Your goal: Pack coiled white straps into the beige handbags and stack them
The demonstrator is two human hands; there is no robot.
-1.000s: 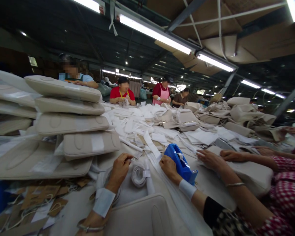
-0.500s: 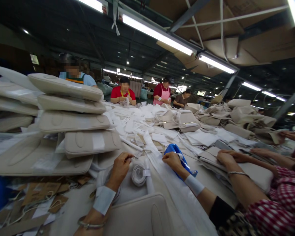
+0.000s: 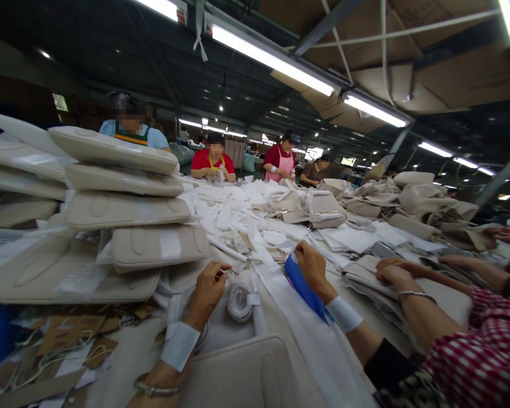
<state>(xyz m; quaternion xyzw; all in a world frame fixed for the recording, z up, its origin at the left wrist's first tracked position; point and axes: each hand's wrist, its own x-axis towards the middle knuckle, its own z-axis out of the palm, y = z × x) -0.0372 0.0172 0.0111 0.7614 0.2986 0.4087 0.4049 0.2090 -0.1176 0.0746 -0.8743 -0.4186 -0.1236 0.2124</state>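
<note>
Right hand (image 3: pixel 312 267) clamped on blue tape dispenser (image 3: pixel 302 287), tipped on edge, long axis running away across the table. Left hand (image 3: pixel 208 290) pinched on a white strip end, tape roll (image 3: pixel 239 302) just beside it, between both hands.

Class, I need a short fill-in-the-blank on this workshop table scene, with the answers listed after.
1. The right hand grips a ____ tape dispenser.
2. The left hand rests beside a coiled white ____.
3. The person next to the wearer has a red-and-white ____ sleeve.

Missing words: blue; strap; checked
</note>
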